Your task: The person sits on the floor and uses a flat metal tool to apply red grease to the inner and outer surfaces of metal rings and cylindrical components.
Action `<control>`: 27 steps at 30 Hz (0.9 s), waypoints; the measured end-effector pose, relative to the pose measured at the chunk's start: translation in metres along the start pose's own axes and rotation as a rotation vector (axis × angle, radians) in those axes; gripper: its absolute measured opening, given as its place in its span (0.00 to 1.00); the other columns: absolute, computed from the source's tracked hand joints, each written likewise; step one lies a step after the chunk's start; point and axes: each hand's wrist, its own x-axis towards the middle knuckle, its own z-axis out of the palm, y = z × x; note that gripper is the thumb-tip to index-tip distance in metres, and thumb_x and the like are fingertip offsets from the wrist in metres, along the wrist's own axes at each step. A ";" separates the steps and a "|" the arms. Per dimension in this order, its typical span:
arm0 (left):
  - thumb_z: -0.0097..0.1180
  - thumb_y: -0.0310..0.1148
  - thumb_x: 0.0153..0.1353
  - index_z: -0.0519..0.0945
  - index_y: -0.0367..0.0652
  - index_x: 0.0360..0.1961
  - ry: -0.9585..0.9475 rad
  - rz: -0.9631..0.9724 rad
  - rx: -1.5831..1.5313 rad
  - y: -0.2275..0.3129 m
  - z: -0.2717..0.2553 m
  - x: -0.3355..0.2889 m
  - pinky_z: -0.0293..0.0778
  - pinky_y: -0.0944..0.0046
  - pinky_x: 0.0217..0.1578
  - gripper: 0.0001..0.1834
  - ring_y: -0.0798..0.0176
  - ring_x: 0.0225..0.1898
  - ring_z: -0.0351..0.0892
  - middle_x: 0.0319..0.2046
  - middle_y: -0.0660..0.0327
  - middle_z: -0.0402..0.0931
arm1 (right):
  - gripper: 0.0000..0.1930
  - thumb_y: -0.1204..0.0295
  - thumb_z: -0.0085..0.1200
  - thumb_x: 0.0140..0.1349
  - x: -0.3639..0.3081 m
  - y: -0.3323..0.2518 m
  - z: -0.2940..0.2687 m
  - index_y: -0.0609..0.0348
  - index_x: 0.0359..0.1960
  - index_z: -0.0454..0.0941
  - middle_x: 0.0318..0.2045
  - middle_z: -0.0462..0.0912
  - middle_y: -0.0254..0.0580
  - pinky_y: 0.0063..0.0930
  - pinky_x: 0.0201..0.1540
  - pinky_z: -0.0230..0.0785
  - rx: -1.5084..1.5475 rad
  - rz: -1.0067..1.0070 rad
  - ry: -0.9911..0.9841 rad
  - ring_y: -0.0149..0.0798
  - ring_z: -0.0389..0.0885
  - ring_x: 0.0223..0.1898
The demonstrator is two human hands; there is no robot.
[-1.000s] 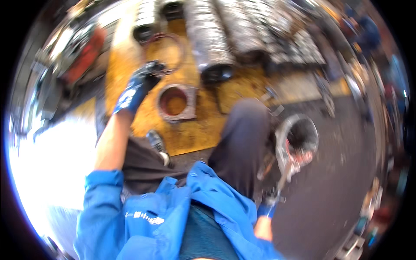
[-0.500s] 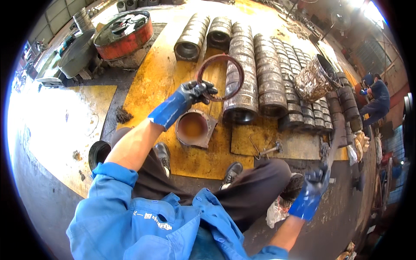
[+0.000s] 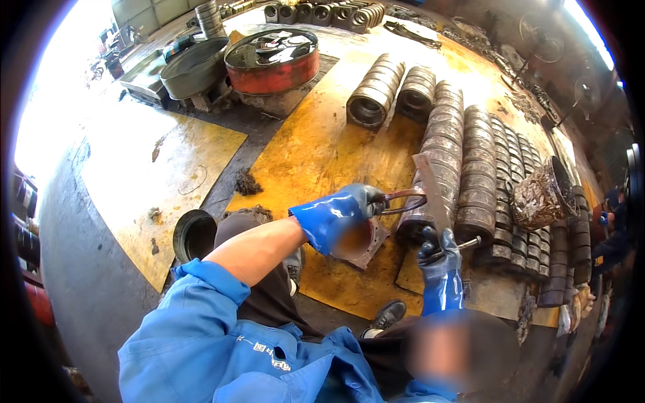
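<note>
My left hand [image 3: 366, 201], in a blue rubber glove with a dark grip, is closed on the side of a thin reddish-brown ring [image 3: 407, 196]. The ring is tipped so that I see it nearly edge-on. Just to its right, my right hand [image 3: 438, 255], gloved alike, is wrapped round the lower end of a long flat metal file [image 3: 433, 188]. The file stands up and slants left, close to the ring's far edge; whether they touch I cannot tell. Partly behind my left glove, a round-bored metal casting [image 3: 371, 250] lies on the floor plate.
Long rows of metal cylinders [image 3: 440, 154] lie ahead and to the right, with a grimy bucket [image 3: 543, 195] on them. A metal tool [image 3: 468, 243] lies past my right hand. A red drum [image 3: 272, 77] stands far left, a dark round pan [image 3: 193, 235] near my left knee. A co-worker [image 3: 611, 228] is far right.
My right hand has come up from the lower right with the file to beside the ring. My left hand has lowered the ring and turned it edge-on. The view has swung left.
</note>
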 end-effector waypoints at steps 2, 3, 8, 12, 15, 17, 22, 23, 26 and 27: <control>0.49 0.18 0.57 0.81 0.35 0.38 0.004 -0.011 0.087 -0.009 0.002 0.004 0.68 0.75 0.33 0.11 0.74 0.32 0.74 0.28 0.64 0.80 | 0.15 0.61 0.50 0.65 -0.005 0.011 0.014 0.54 0.49 0.74 0.31 0.83 0.50 0.31 0.18 0.68 -0.132 -0.036 -0.035 0.35 0.74 0.16; 0.50 0.19 0.56 0.81 0.35 0.38 -0.022 -0.027 0.055 -0.030 -0.002 0.008 0.69 0.74 0.32 0.11 0.74 0.32 0.74 0.30 0.63 0.81 | 0.17 0.64 0.52 0.64 -0.001 0.019 0.017 0.60 0.50 0.73 0.29 0.82 0.53 0.28 0.15 0.68 -0.139 -0.051 -0.056 0.37 0.74 0.14; 0.53 0.26 0.62 0.81 0.34 0.40 0.045 -0.280 -0.497 -0.047 -0.008 0.023 0.75 0.71 0.27 0.09 0.71 0.26 0.78 0.30 0.59 0.82 | 0.19 0.62 0.48 0.66 -0.020 -0.012 0.011 0.65 0.50 0.73 0.30 0.84 0.45 0.23 0.22 0.73 -0.799 -0.484 -0.267 0.32 0.80 0.21; 0.54 0.32 0.63 0.81 0.34 0.40 0.020 -0.398 -0.335 -0.033 -0.016 0.024 0.77 0.68 0.20 0.11 0.66 0.23 0.82 0.29 0.54 0.83 | 0.22 0.59 0.53 0.63 -0.012 -0.045 -0.020 0.64 0.51 0.74 0.28 0.82 0.46 0.27 0.24 0.72 -1.311 -1.247 -0.387 0.37 0.81 0.23; 0.55 0.33 0.63 0.81 0.35 0.39 -0.016 -0.407 -0.223 -0.032 -0.024 0.018 0.77 0.68 0.20 0.12 0.66 0.23 0.82 0.29 0.55 0.83 | 0.23 0.60 0.57 0.58 -0.025 -0.050 -0.014 0.65 0.49 0.76 0.26 0.81 0.47 0.31 0.25 0.71 -1.655 -1.400 -0.485 0.41 0.80 0.22; 0.56 0.35 0.63 0.82 0.36 0.39 -0.027 -0.425 -0.140 -0.029 -0.023 0.016 0.75 0.68 0.20 0.12 0.68 0.22 0.80 0.27 0.57 0.83 | 0.27 0.58 0.61 0.50 -0.020 -0.046 -0.022 0.66 0.47 0.77 0.23 0.78 0.44 0.35 0.25 0.68 -1.812 -1.499 -0.454 0.42 0.78 0.20; 0.58 0.36 0.61 0.82 0.36 0.38 -0.078 -0.361 -0.118 -0.020 -0.017 0.014 0.71 0.70 0.20 0.13 0.72 0.19 0.75 0.24 0.62 0.81 | 0.26 0.64 0.62 0.46 -0.027 -0.041 -0.027 0.65 0.48 0.77 0.25 0.80 0.45 0.35 0.26 0.70 -1.838 -1.358 -0.422 0.43 0.78 0.22; 0.58 0.37 0.61 0.83 0.37 0.38 -0.073 -0.351 -0.095 -0.017 -0.017 0.013 0.71 0.70 0.21 0.13 0.72 0.20 0.75 0.24 0.62 0.81 | 0.26 0.72 0.60 0.42 -0.029 -0.040 -0.026 0.61 0.49 0.76 0.27 0.80 0.45 0.36 0.28 0.70 -1.814 -1.331 -0.419 0.46 0.79 0.25; 0.57 0.38 0.62 0.82 0.38 0.40 -0.124 -0.397 -0.078 -0.014 -0.017 0.017 0.72 0.70 0.23 0.14 0.72 0.22 0.76 0.25 0.63 0.81 | 0.31 0.81 0.60 0.36 -0.020 -0.037 -0.034 0.57 0.50 0.76 0.28 0.80 0.46 0.36 0.29 0.71 -1.753 -1.406 -0.391 0.48 0.79 0.27; 0.56 0.38 0.63 0.82 0.38 0.40 -0.139 -0.411 -0.083 -0.013 -0.016 0.018 0.73 0.70 0.23 0.14 0.72 0.22 0.76 0.26 0.63 0.82 | 0.31 0.80 0.61 0.35 -0.018 -0.037 -0.037 0.57 0.50 0.76 0.27 0.80 0.45 0.34 0.28 0.71 -1.710 -1.393 -0.382 0.48 0.79 0.26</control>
